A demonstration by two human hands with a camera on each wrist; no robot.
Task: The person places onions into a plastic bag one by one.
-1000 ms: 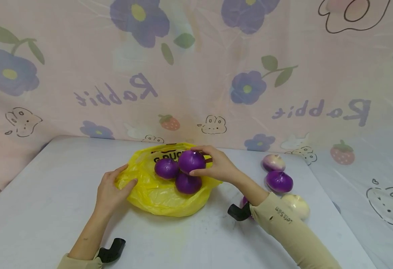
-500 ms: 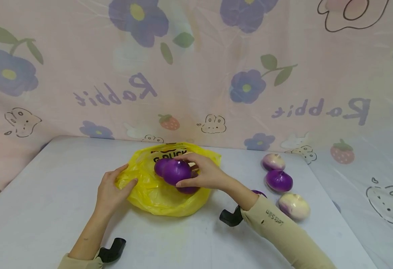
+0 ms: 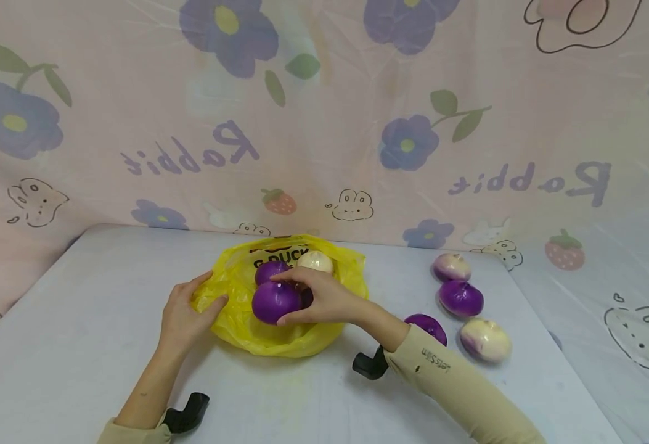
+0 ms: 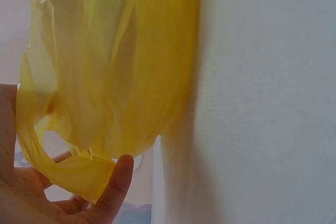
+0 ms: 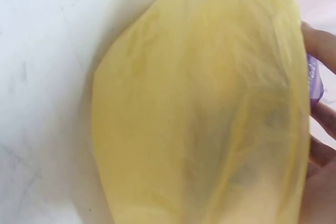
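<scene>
A yellow plastic bag (image 3: pixel 280 346) with black lettering stands with its mouth spread wide. My left hand (image 3: pixel 187 311) pinches its left rim, and the left wrist view shows a loop of the film between thumb (image 4: pixel 116 182) and fingers. Inside the mouth, my right hand (image 3: pixel 330 297) grips a purple onion (image 3: pixel 275 303) by its right side. Behind that onion lie another purple onion (image 3: pixel 270 271) and a whitish one (image 3: pixel 316 262); a further purple one is mostly hidden by the right fingers. The right wrist view is mostly filled by the bag's wall (image 5: pixel 173 114).
To the right on the white table (image 3: pixel 108 277) lie a pink-and-white onion (image 3: pixel 452 267), a purple one (image 3: pixel 461 298) and a whitish one with a purple side (image 3: pixel 486 340). Another purple onion (image 3: pixel 427 329) is partly covered by the right forearm. A printed curtain (image 3: pixel 324 123) hangs behind.
My right hand has carried the purple onion left and toward me within the bag's mouth, uncovering the whitish onion at the back. The left hand has stayed at the rim.
</scene>
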